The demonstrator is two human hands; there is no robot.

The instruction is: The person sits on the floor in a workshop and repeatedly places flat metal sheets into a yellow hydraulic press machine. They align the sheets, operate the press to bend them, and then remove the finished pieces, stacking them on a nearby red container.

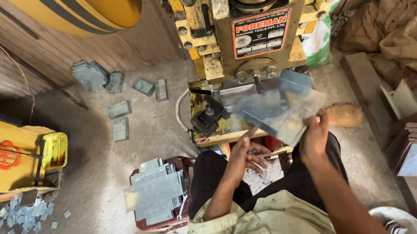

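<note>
My right hand (313,137) grips a bent sheet-metal blank (281,109) by its near corner, fingers closed on the edge, holding it tilted in the air just in front of the press bed (227,98) at twelve o'clock. The blank is blurred, so I judge I am mid-feed, carrying it towards the die. My left hand (245,156) hangs loose and half open below the bed, holding nothing. Next I need to level the blank and seat it square under the ram. More cut blanks (155,191) sit stacked at my nine o'clock.
</note>
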